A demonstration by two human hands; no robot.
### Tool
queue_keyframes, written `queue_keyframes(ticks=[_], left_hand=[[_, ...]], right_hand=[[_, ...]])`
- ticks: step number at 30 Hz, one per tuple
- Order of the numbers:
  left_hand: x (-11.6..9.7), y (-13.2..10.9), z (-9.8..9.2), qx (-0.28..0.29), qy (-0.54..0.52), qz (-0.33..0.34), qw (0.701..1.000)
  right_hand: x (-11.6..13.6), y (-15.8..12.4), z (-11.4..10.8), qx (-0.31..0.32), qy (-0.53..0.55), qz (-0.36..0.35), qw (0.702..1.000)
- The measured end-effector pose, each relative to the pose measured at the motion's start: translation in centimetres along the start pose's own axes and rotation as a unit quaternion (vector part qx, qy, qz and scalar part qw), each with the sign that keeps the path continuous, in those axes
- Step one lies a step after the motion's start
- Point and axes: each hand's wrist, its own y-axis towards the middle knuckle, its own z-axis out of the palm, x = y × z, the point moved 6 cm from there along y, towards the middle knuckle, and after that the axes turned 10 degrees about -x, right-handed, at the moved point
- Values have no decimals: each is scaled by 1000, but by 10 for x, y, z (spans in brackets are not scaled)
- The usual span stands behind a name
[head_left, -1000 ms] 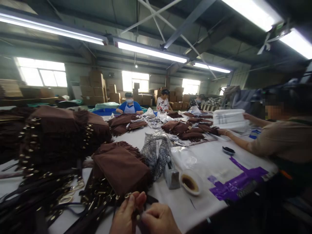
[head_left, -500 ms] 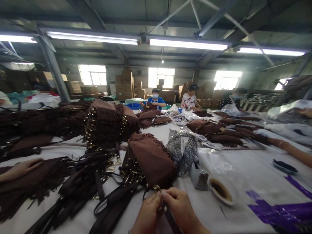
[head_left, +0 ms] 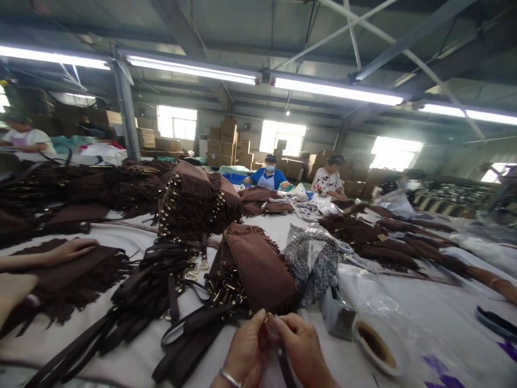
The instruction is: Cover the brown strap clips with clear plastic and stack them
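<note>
My left hand (head_left: pixel 247 347), with a bangle at its wrist, pinches a small gold-coloured metal piece at the near edge of a brown fringed bag (head_left: pixel 262 269). Close against it, my right hand (head_left: pixel 299 345) grips a dark strap (head_left: pixel 285 367) that hangs down between my hands. The fingertips of both hands nearly meet, and they partly hide the metal piece. Under the top bag lie more bags with gold clasps (head_left: pixel 232 288). Dark straps (head_left: pixel 194 339) spread out to the left of my hands.
A tall stack of fringed bags (head_left: pixel 194 202) stands beyond. Right of the bag are a speckled bundle (head_left: pixel 311 258), a grey metal dispenser (head_left: pixel 338 315) and a tape roll (head_left: pixel 375 345). Another person's hands (head_left: pixel 72 250) rest at a bag on the left. More people sit across the table.
The view has swung left, so the scene sits further right. My hands remain together at the bag's near edge. At left, a second hand of another person has come into view.
</note>
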Motion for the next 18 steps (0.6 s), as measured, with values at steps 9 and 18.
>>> queue_keyframes(ticks=[9, 18], left_hand=[[-14, -15, -1, 13, 83, 9, 996], [-5, -17, -24, 88, 58, -55, 993]], right_hand=[[4, 15, 28, -3, -39, -24, 999], [-76, -30, 22, 81, 67, 65, 992]])
